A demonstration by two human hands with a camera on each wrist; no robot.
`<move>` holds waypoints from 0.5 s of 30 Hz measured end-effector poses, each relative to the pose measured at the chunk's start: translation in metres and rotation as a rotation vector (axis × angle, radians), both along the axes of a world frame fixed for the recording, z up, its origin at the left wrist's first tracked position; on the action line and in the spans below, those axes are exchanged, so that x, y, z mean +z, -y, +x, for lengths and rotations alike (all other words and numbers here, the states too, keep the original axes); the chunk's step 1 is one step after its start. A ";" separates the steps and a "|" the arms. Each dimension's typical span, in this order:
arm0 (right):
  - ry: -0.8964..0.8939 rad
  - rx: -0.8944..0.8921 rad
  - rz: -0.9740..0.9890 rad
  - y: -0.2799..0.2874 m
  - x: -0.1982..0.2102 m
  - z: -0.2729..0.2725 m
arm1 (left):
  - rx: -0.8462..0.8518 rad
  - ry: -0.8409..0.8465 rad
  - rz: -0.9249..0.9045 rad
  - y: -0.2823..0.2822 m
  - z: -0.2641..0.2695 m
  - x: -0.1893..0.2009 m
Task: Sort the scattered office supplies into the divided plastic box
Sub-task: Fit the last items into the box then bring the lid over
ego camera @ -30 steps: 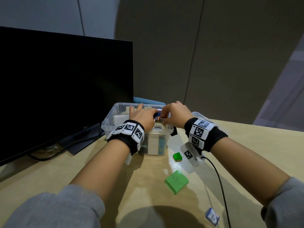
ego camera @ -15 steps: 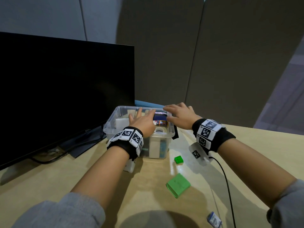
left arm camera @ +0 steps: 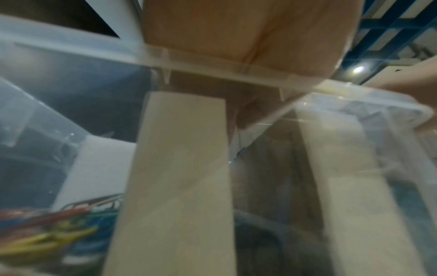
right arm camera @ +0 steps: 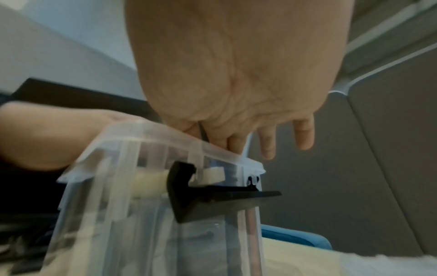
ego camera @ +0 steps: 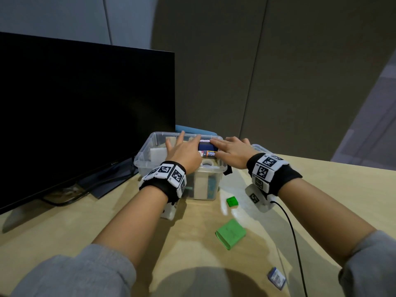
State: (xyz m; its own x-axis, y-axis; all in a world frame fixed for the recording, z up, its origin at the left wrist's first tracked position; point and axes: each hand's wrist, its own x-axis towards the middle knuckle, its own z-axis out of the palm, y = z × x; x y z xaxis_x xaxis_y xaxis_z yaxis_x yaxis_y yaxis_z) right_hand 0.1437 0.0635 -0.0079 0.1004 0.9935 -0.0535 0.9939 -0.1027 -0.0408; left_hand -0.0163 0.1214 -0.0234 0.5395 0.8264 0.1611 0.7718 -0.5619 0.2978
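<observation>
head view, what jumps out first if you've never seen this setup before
Both hands meet over the clear plastic box at the middle of the desk: the left hand and right hand lie with fingers stretched out flat above its open top, each wrist wrapped in a black-and-white marker band. A big dark monitor fills the left side. Two bright green items, a small green block and a larger green pad, lie on the desk nearer the person.

Grey sleeves point(ego camera: 70, 275) pushed up; black wristbands point(ego camera: 165, 179) carry white black-patterned marker tiles; a black cable point(ego camera: 293, 236) trails from the right one.
</observation>
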 end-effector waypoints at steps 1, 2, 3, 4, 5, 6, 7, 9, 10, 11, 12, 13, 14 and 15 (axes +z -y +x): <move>-0.038 0.000 -0.002 0.001 0.000 0.002 | -0.006 0.060 0.061 0.002 -0.002 -0.001; -0.093 0.001 0.016 0.004 0.000 0.003 | -0.016 0.115 0.118 0.004 -0.004 -0.001; -0.158 -0.006 0.063 0.007 0.000 0.005 | -0.031 0.160 0.161 0.006 -0.006 -0.001; -0.216 -0.023 0.129 0.011 -0.001 0.008 | -0.049 0.203 0.184 0.008 -0.009 0.000; -0.259 -0.052 0.196 0.016 -0.001 0.013 | -0.071 0.243 0.195 0.011 -0.010 0.000; -0.284 -0.088 0.245 0.021 -0.001 0.017 | -0.104 0.282 0.203 0.015 -0.012 0.000; -0.295 -0.128 0.266 0.026 -0.004 0.024 | -0.148 0.318 0.220 0.020 -0.014 0.000; -0.266 -0.186 0.207 0.038 -0.009 0.035 | -0.244 0.364 0.286 0.034 -0.016 0.000; -0.211 -0.195 0.125 0.043 -0.013 0.039 | -0.295 0.376 0.315 0.043 -0.016 -0.002; -0.143 -0.188 0.028 0.048 -0.018 0.042 | -0.353 0.382 0.332 0.053 -0.017 -0.004; -0.078 -0.171 -0.074 0.053 -0.021 0.041 | -0.415 0.376 0.332 0.063 -0.017 -0.006; -0.041 -0.139 -0.158 0.057 -0.025 0.039 | -0.480 0.349 0.306 0.073 -0.017 -0.008; -0.029 -0.098 -0.221 0.061 -0.028 0.035 | -0.540 0.289 0.255 0.082 -0.017 -0.010; -0.031 -0.048 -0.261 0.064 -0.032 0.031 | -0.596 0.198 0.191 0.089 -0.017 -0.013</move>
State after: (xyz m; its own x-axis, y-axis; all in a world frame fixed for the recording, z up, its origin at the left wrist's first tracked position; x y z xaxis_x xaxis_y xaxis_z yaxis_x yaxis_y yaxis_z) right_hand 0.1745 -0.0010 -0.0396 0.1416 0.9397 -0.3113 0.9862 -0.1610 -0.0375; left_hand -0.0330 0.0319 -0.0369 0.8410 0.3424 0.4190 0.2529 -0.9333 0.2549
